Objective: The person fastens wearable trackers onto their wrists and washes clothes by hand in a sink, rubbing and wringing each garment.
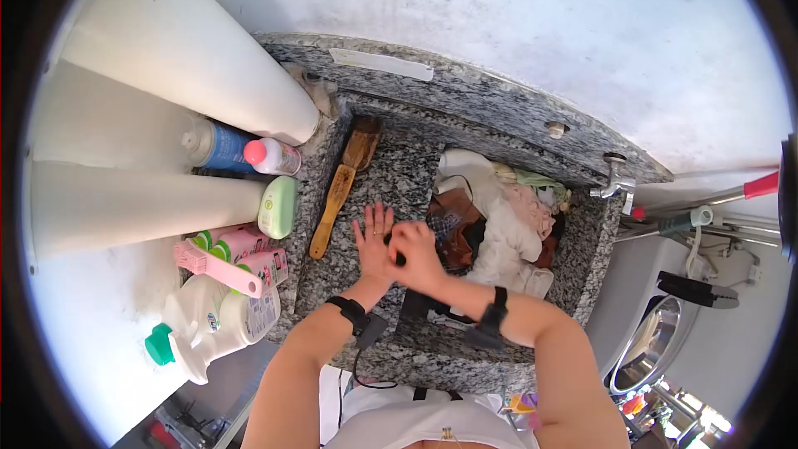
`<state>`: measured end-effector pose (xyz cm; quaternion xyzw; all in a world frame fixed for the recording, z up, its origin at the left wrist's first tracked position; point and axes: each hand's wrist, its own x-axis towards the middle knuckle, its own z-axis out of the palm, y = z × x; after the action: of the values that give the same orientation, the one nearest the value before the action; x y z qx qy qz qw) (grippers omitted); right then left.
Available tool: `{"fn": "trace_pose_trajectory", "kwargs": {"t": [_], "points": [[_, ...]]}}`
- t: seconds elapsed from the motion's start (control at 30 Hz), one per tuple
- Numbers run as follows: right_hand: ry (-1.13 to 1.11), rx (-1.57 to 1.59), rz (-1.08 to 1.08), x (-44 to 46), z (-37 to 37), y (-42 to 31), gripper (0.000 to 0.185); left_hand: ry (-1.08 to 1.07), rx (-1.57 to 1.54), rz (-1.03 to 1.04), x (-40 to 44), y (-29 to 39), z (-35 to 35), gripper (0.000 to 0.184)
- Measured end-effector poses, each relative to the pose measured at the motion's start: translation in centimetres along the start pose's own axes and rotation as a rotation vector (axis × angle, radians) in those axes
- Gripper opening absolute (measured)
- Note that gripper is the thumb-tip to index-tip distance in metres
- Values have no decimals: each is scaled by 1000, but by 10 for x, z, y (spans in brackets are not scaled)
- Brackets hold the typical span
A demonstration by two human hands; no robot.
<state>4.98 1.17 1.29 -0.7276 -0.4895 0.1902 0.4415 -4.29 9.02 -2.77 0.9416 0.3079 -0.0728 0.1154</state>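
Over the granite washboard side of the sink (320,291), my left hand (373,243) is open, its fingers stretched out and spread. My right hand (417,256) is curled closed against the thumb side of the left. A dark spot shows between its fingers, but I cannot make out whether it is a held thing. To the left of both hands, a wooden scrubbing brush (333,206) leans along the granite. White, brown, pink and green clothes (503,224) are heaped in the basin to the right of my hands.
A metal tap (613,179) juts from the wall on the right. Along the left ledge stand a green soap box (278,207), a pink brush (218,269), a blue can (226,148) and a white jug (195,316). A washing machine (669,299) is at right.
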Motion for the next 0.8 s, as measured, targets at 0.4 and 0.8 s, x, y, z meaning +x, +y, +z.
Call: {"fn": "trace_pose_trajectory", "kwargs": {"t": [0.4, 0.8], "points": [[-35, 43, 110, 21, 7, 24, 15, 60, -88, 36, 2, -2, 2, 72], [267, -141, 72, 35, 29, 33, 15, -45, -139, -54, 15, 10, -14, 75]]}}
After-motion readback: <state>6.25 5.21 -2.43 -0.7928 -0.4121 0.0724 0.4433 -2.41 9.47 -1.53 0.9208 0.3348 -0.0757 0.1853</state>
